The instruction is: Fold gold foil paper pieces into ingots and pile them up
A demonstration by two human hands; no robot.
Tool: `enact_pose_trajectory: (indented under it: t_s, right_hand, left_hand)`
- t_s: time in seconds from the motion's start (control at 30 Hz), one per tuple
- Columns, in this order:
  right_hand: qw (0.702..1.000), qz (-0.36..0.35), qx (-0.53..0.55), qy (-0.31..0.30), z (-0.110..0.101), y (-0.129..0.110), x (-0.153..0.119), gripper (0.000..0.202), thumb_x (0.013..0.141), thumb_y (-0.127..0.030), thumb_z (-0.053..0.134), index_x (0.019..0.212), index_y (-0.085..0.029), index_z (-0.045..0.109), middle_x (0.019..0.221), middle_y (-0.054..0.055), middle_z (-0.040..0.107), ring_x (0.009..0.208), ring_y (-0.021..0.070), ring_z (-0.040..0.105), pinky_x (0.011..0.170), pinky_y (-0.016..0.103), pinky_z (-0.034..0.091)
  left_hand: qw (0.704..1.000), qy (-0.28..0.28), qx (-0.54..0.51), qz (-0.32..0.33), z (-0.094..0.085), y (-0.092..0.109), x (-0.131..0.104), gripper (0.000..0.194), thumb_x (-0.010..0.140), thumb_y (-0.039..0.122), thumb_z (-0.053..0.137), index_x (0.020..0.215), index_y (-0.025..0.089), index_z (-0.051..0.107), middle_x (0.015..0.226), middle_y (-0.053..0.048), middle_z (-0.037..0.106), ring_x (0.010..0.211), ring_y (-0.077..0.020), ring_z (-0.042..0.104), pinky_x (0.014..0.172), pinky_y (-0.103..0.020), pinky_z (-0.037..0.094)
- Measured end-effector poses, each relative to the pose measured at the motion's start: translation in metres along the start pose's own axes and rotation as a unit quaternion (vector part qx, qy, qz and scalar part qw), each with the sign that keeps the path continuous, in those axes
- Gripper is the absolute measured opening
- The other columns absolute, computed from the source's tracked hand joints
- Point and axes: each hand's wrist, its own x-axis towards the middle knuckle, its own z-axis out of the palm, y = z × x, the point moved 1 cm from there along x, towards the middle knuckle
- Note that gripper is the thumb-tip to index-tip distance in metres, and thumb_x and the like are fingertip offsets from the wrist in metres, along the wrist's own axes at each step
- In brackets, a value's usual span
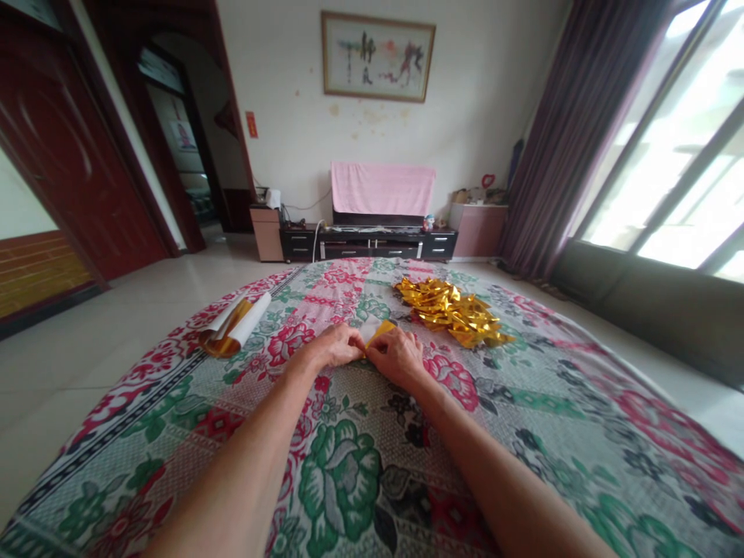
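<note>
A small sheet of gold foil paper (382,330), white on its other side, is pinched between my two hands just above the table. My left hand (341,345) is closed on its left edge, fingertips pressed together. My right hand (399,355) is closed on the near right part and hides some of it. The fingertips of both hands nearly meet at the paper's near edge. To the right lies a pile of folded gold foil pieces (450,310). On the left rests a loosely curled roll of gold foil paper (235,325) with a white back.
A flowered cloth (340,473) covers the round table under my arms. Beyond it stands a low black cabinet (372,246) with a pink cloth (384,188) over a screen. A purple curtain (587,132) and a window are at the right, a red door (70,147) at the left.
</note>
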Motion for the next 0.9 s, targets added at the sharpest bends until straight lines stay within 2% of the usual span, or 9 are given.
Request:
enact_pose_trajectory:
  t_s: [0.2,0.3,0.4,0.5,0.57,0.7,0.9]
  right_hand:
    - [1.0,-0.021,-0.001,0.006,0.002,0.005,-0.002,0.017,0.075,-0.033,0.053,0.075,-0.027,0.069,0.085,0.001,0.059,0.086,0.0183,0.047,0.073,0.03,0.031]
    - [0.998,-0.044,0.012,0.039,0.002,0.008,-0.003,0.017,0.077,-0.029,0.05,0.08,-0.026,0.067,0.088,0.002,0.059,0.086,0.0177,0.048,0.075,0.029,0.031]
    - [0.995,-0.046,0.018,0.087,-0.002,0.012,-0.001,0.019,0.076,-0.025,0.05,0.089,-0.025,0.064,0.102,0.004,0.056,0.095,0.0185,0.047,0.079,0.029,0.032]
    - [0.995,-0.019,0.013,0.092,-0.006,0.019,0.003,0.024,0.078,-0.025,0.048,0.098,-0.024,0.061,0.112,0.005,0.054,0.101,0.0199,0.046,0.082,0.03,0.031]
    - [0.997,0.011,0.011,0.073,-0.006,0.025,0.007,0.028,0.08,-0.026,0.045,0.104,-0.023,0.058,0.109,0.006,0.057,0.099,0.0204,0.048,0.081,0.031,0.031]
    - [0.998,0.013,0.007,0.068,-0.006,0.032,0.012,0.026,0.08,-0.027,0.045,0.101,-0.023,0.059,0.102,0.006,0.06,0.095,0.0202,0.051,0.078,0.03,0.032]
    - [0.997,0.03,-0.004,0.078,-0.006,0.035,0.014,0.023,0.077,-0.024,0.047,0.095,-0.022,0.062,0.094,0.006,0.06,0.09,0.0186,0.053,0.075,0.027,0.033]
  left_hand:
    - [1.0,-0.004,-0.022,0.014,-0.002,0.0,-0.003,0.027,0.062,0.022,0.052,0.083,0.015,0.068,0.078,-0.003,0.068,0.071,-0.0137,0.059,0.06,-0.02,0.042]
    - [0.999,-0.002,-0.035,0.023,-0.004,0.0,-0.003,0.03,0.061,0.019,0.052,0.088,0.014,0.066,0.08,-0.003,0.067,0.071,-0.0132,0.059,0.06,-0.02,0.042]
    - [1.0,0.002,-0.019,0.024,-0.006,0.002,-0.004,0.036,0.06,0.016,0.05,0.093,0.016,0.065,0.077,-0.003,0.067,0.067,-0.0126,0.058,0.057,-0.019,0.041]
    - [0.999,0.018,0.023,0.027,-0.006,0.005,-0.005,0.036,0.06,0.015,0.049,0.092,0.018,0.067,0.074,-0.002,0.065,0.065,-0.0125,0.057,0.057,-0.019,0.039]
    - [0.998,0.034,0.045,0.034,-0.006,0.006,-0.005,0.032,0.061,0.019,0.051,0.088,0.019,0.068,0.074,-0.002,0.065,0.066,-0.0126,0.056,0.058,-0.02,0.04]
    - [0.995,0.05,0.063,0.05,-0.004,0.006,-0.005,0.028,0.062,0.029,0.057,0.086,0.02,0.068,0.078,-0.002,0.064,0.068,-0.0125,0.056,0.061,-0.019,0.04]
    - [0.993,0.053,0.097,0.044,-0.007,0.007,-0.005,0.029,0.063,0.023,0.056,0.089,0.021,0.068,0.082,-0.003,0.063,0.072,-0.0142,0.056,0.065,-0.021,0.042]
